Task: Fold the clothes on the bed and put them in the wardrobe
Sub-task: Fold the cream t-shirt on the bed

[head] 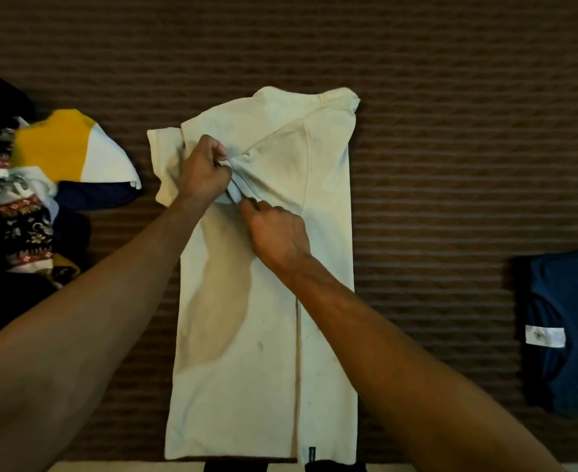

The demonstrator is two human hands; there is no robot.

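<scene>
A cream short-sleeved shirt [267, 335] lies flat along the brown striped bed cover [451, 148], collar end far from me, its right side folded in over the body. My left hand [202, 172] pinches a fold of the shirt near the left sleeve. Just below it, my right hand [277, 233] pinches the same fold's edge. The left sleeve [163, 165] still sticks out to the left.
A heap of unfolded clothes [32, 206] sits at the left edge, with a yellow, white and navy garment [73, 155] on top. A folded navy garment [566, 332] with a white label lies at the right edge. The bed's near edge runs along the bottom.
</scene>
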